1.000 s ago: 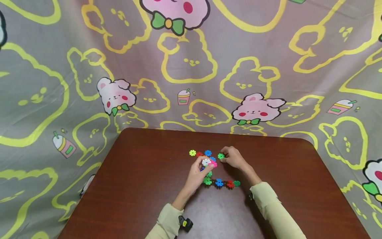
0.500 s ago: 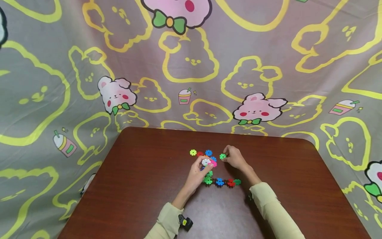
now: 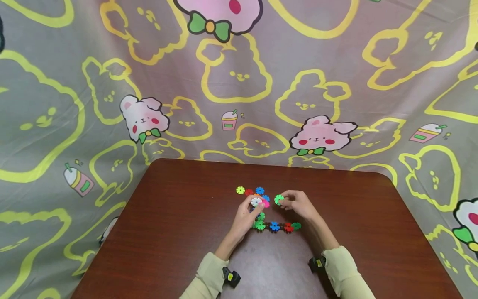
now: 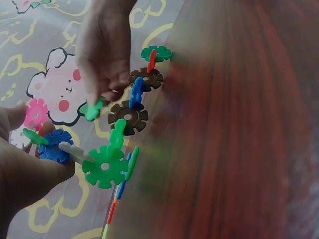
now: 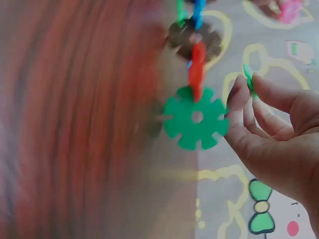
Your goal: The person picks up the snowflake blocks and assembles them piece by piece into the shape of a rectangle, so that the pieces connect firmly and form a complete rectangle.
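My left hand (image 3: 242, 222) grips one end of a chain of slotted snowflake discs. By its fingertips show a white disc (image 3: 256, 202) and a pink disc (image 3: 266, 204); a blue disc (image 4: 56, 146) sits between thumb and fingers in the left wrist view. From there the chain bends through a green disc (image 4: 105, 167), brown discs and a red disc (image 3: 288, 227) to a dark green end disc (image 5: 197, 118). My right hand (image 3: 303, 205) pinches a single light green disc (image 3: 279, 200) at its edge, apart from the chain and to the right of the left hand.
Beyond the left hand, several discs lie on the brown table (image 3: 179, 216), among them a yellow disc (image 3: 240, 190), a red disc (image 3: 249, 192) and a blue disc (image 3: 259, 190). A patterned cloth (image 3: 257, 112) hangs behind the table.
My right hand has raised the light green disc and drawn slightly nearer to me, its wrist turning. The left hand and the chain stay almost where they were.
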